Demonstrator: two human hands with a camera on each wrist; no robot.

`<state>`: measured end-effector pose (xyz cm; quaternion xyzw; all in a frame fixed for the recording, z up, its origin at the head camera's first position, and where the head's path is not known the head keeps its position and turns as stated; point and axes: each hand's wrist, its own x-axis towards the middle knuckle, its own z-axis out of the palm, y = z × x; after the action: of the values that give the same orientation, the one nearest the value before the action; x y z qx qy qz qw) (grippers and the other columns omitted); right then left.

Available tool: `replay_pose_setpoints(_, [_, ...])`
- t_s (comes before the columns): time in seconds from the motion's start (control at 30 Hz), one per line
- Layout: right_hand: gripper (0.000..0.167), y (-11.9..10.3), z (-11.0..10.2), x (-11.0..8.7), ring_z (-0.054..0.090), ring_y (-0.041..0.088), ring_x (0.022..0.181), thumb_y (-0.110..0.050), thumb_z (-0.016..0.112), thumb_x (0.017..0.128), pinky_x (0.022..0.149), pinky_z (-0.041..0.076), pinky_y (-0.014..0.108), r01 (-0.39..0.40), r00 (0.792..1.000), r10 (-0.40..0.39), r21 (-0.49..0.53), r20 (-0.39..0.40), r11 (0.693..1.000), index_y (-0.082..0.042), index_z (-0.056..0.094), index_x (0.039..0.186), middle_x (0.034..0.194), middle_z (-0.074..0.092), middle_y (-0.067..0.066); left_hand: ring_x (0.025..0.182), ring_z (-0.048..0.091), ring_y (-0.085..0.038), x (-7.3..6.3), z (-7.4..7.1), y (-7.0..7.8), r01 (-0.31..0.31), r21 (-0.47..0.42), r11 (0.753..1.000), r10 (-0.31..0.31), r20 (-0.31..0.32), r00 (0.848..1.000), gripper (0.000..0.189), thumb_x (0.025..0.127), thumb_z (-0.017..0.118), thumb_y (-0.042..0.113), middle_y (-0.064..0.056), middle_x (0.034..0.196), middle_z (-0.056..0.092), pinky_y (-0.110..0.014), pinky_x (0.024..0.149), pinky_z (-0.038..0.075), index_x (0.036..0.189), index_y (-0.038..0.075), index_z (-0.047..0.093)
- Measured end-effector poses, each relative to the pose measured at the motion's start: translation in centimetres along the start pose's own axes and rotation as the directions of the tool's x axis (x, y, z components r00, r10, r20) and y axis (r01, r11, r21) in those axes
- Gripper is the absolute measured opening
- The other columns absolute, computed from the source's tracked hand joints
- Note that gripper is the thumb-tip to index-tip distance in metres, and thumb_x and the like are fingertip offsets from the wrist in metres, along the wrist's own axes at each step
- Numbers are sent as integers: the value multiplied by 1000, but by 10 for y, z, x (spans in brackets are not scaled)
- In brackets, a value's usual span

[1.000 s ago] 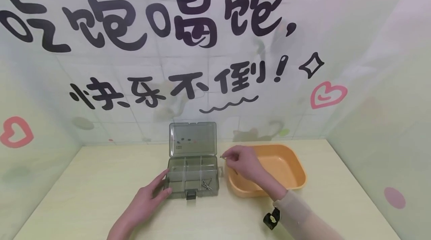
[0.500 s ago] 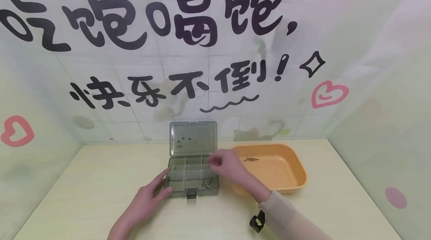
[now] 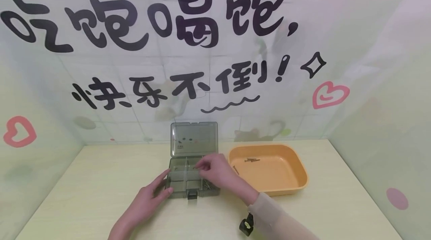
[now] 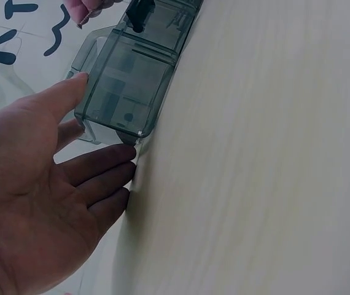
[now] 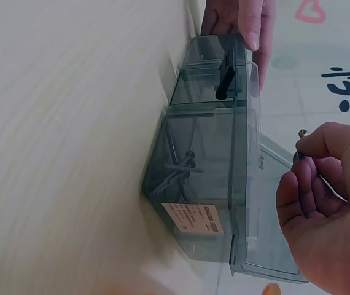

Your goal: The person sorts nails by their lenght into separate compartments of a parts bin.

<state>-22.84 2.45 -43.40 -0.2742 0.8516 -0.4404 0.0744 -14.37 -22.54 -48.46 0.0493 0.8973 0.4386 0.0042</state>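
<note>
A smoky transparent compartment box (image 3: 177, 185) stands on the table with its lid (image 3: 194, 139) raised. My left hand (image 3: 144, 202) rests against its left end; the fingers are fairly straight and the thumb touches the rim. Over the back middle compartment, my right hand (image 3: 217, 171) pinches a small screw (image 5: 303, 133) by thumb and forefinger. Its rounded brass-coloured end shows in the right wrist view, while the fingertips hide the rest. Several screws (image 5: 184, 167) lie crossed in the front right compartment, partly covered by the right hand in the head view.
An orange basin (image 3: 301, 180) sits to the right of the box, with several brown screws (image 3: 251, 160) in it. One more screw (image 3: 236, 170) leans near its left wall. A black latch (image 3: 192, 194) hangs at the box's front. Behind is a printed backdrop (image 3: 208, 64).
My right hand has travelled left from the basin's left rim to above the back middle compartment, carrying the pinched screw. The left hand has stayed against the box.
</note>
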Motion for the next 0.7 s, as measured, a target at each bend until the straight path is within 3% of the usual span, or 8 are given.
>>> replay_pose_setpoints(0.27, [17, -3, 7, 1, 58, 6, 73, 4, 72, 87, 67, 54, 20, -21, 1000, 21, 11, 6, 1000, -2, 77, 102, 84, 67, -7, 137, 45, -49, 1, 0, 1, 9, -1, 1000, -9, 2, 1000, 67, 103, 64, 34, -26, 143, 56, -66, 112, 33, 161, 17, 36])
replay_pose_setpoints(0.7, [17, 0, 0, 0, 60, 7, 74, 1, 71, 89, 68, 55, 21, -29, 999, 28, 32, 18, 999, -1, 77, 105, 83, 67, -7, 135, 46, -52, 0, 0, 0, -7, 14, 1000, 7, -9, 1000, 66, 103, 65, 31, -28, 142, 56, -68, 111, 33, 160, 14, 37])
